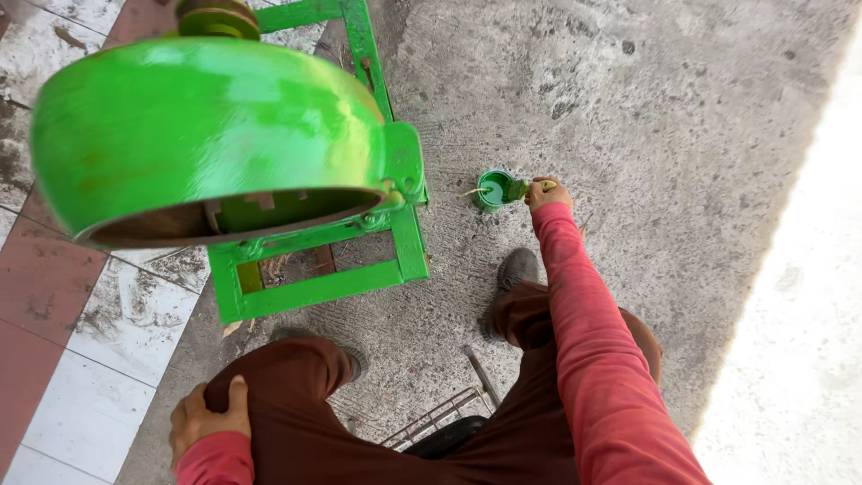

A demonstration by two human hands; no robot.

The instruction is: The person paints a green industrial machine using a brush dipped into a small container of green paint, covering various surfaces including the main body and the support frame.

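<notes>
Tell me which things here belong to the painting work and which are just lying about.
In use:
- paintbrush, held in the right hand, tip at the can
- small can of green paint
- green-painted machine on its frame

Lying about:
- wire rack
- metal rod

The left hand rests on the knee.

Right hand point(549, 193) reaches far forward, fingers closed; left hand point(208, 415) rests on knee.

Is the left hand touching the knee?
Touching. The head view shows the left hand lying flat on the left knee, thumb pressed against the brown trouser cloth with no gap between them.
</notes>
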